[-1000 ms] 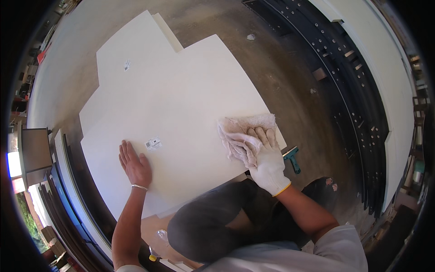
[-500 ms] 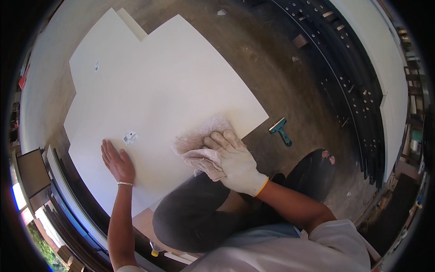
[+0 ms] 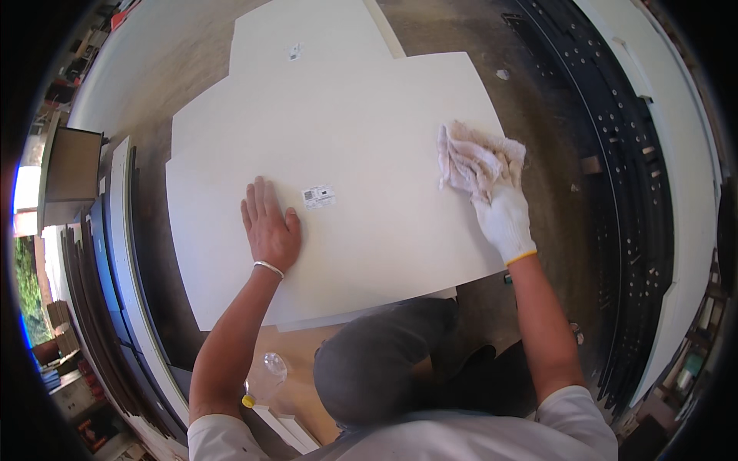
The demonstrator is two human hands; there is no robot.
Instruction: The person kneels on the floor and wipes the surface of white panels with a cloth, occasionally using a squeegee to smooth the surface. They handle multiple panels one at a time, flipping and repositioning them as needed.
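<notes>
Reader: Where is the cloth located?

Manual: The cloth (image 3: 483, 154), pale pinkish-white, is right of center, in the upper half of the frame. It lies bunched in folds on the white panel (image 3: 369, 246) and overlaps that panel's right edge.

Reader: What is the state of each grip?

Manual: The right hand (image 3: 503, 219) wears a white knitted glove with a yellow cuff edge. Its grip holds the cloth; the fingertips are partly hidden among the folds. The left hand (image 3: 274, 230) is bare and rests palm down on the white panel, left of center. Its grip is wide: fingers extended, thumb set apart. A pale bracelet (image 3: 269, 269) encircles the left wrist.

Reader: Which items lie on the white surface?

Manual: A printed label (image 3: 318, 196) is just to the right of the left hand. A second label (image 3: 294, 51) is near the top of the frame.

Reader: What surrounds the work area?

Manual: The gray-brown floor (image 3: 565, 246) shows right of the white panel. Black boards (image 3: 623, 200) with small round marks curve along the right side. A brown box-like unit (image 3: 73, 165) stands at the left. At bottom center is a knee (image 3: 377, 369) in dark trousers. To its left are a clear bottle (image 3: 265, 376) with a yellow cap and, at the lower edge, narrow white strips (image 3: 283, 430).
</notes>
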